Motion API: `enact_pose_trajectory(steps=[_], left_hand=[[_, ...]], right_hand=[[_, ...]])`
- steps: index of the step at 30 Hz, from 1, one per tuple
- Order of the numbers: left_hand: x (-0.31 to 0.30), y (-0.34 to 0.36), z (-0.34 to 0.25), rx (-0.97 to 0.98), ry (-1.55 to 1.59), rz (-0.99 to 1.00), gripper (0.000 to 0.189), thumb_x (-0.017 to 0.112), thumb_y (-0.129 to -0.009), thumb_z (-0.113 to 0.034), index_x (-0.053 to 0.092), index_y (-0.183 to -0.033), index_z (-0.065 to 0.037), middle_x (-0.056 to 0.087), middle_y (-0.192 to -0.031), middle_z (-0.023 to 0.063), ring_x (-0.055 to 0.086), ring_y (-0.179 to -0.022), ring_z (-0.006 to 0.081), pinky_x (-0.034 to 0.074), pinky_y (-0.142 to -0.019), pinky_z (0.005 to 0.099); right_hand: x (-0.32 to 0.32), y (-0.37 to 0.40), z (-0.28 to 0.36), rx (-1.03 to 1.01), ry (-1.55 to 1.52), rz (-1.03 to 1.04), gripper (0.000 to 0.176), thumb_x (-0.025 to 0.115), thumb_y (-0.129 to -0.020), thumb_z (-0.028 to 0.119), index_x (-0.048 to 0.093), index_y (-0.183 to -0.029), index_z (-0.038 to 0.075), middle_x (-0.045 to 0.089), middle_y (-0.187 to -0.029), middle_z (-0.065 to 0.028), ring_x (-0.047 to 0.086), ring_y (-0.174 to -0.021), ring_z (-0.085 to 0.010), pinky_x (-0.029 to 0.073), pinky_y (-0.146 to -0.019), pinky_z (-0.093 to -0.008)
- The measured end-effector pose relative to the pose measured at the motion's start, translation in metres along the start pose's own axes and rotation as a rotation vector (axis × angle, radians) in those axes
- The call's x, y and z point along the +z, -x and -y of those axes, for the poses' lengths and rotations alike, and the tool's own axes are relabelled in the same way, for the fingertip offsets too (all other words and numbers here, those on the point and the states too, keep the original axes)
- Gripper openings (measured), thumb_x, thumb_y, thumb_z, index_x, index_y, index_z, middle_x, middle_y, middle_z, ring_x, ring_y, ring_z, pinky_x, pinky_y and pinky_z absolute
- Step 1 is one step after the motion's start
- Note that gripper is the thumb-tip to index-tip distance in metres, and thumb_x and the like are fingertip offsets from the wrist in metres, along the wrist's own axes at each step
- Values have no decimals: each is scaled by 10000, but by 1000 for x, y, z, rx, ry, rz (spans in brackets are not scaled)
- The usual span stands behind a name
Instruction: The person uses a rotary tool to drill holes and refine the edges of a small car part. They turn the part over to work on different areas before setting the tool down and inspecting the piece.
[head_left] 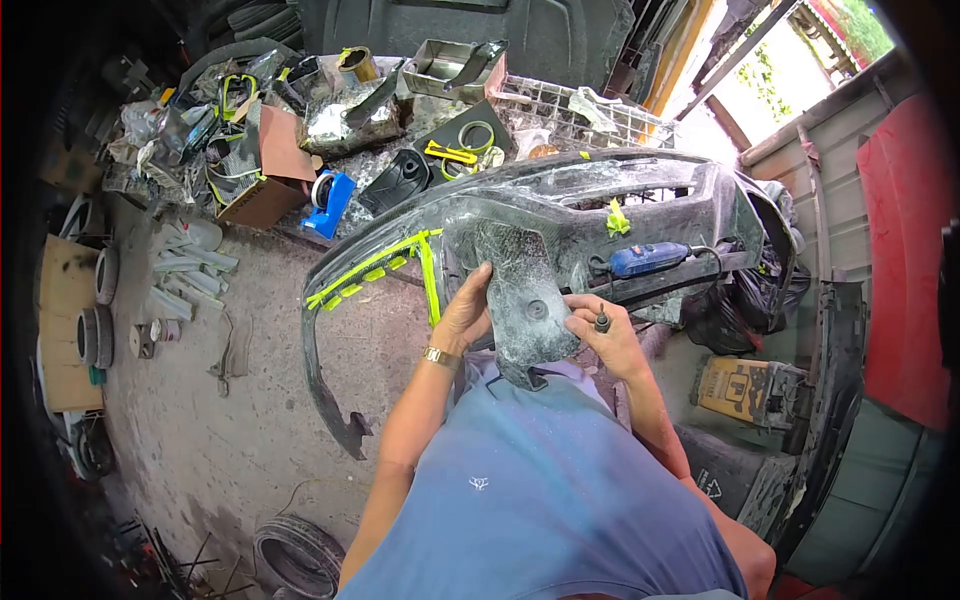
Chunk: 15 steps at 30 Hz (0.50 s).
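**Both hands on a scuffed bumper corner**

At the far left, round grey rings (95, 335) lie on the bare concrete floor (230, 430). Above them stands a cluttered desk (350, 222) with a brown cardboard box (272, 165), a blue tape dispenser (328, 200) and a roll of yellow-green tape (476, 136).

In front of the desk, a long, scuffed grey-black plastic car bumper (560, 195) stretches across the middle of the view. Strips of yellow-green masking tape (385, 265) are stuck along its left part.

The left hand (465, 315), with a gold wristwatch (440, 356) on its wrist, has its fingers (480, 285) wrapped around the left edge of the bumper's downward-hanging corner section (525, 300). This section sits just in front of the person's blue shirt (540, 480). Whether it is a separate piece cannot be told.

The right hand (608, 342) rests against the section's right edge. Its fingers are clenched around a small black cylindrical tool tip (601, 322).

Just above that hand, a blue corded rotary tool (648, 259) lies on a ledge of the bumper. Further right a yellow-and-black box (740, 390) stands on the floor, and a red body panel (905, 250) stands at the far right edge.
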<state>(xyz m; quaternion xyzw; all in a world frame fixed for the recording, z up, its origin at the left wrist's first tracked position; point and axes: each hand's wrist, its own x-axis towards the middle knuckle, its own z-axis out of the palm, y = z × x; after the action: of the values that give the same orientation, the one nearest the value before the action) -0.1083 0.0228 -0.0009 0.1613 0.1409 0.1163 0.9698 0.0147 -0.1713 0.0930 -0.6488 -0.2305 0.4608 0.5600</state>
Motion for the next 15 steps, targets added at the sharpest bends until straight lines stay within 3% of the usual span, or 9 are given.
enact_pose_trajectory(steps=[4, 8, 10, 13, 15], left_hand=[[18, -2, 15, 70, -47, -22, 500, 630, -909, -397, 539, -1239, -33, 612, -1205, 90, 593, -1103, 192, 478, -981, 370], [36, 4, 21, 148, -127, -91, 455, 624, -921, -369, 545, -1211, -27, 616, -1185, 75, 596, -1089, 176, 490, -954, 354], [42, 6, 22, 154, -115, -119, 389, 607, -939, -334, 553, -1190, -41, 621, -1166, 67, 600, -1068, 167, 495, -936, 343], [53, 3, 20, 135, -217, -191, 315, 599, -950, -280, 557, -1181, -70, 628, -1137, 35, 602, -1025, 140, 501, -902, 322], [60, 1, 24, 131, -262, -260, 318, 612, -943, -276, 558, -1181, -73, 629, -1128, 29, 600, -1021, 132, 499, -898, 315]], right_hand=[[-11, 3, 10, -17, -56, 41, 318, 652, -886, 59, 568, -1172, -52, 610, -847, 34, 504, -760, -16, 406, -685, -178], [-31, -7, -5, -76, 4, 70, 312, 649, -893, 79, 572, -1166, -49, 585, -804, 51, 473, -729, -5, 374, -652, -164], [-39, -11, -7, -45, 44, 80, 322, 660, -896, 117, 589, -1179, -20, 619, -828, 24, 519, -758, -31, 450, -680, -201], [-45, -11, 4, 111, -2, 73, 316, 648, -902, 138, 592, -1167, -26, 572, -775, 66, 472, -707, -8, 379, -631, -172], [-53, -17, -4, 109, 26, 96, 304, 644, -903, 141, 606, -1158, -21, 584, -794, 59, 477, -706, -10, 385, -630, -178]])
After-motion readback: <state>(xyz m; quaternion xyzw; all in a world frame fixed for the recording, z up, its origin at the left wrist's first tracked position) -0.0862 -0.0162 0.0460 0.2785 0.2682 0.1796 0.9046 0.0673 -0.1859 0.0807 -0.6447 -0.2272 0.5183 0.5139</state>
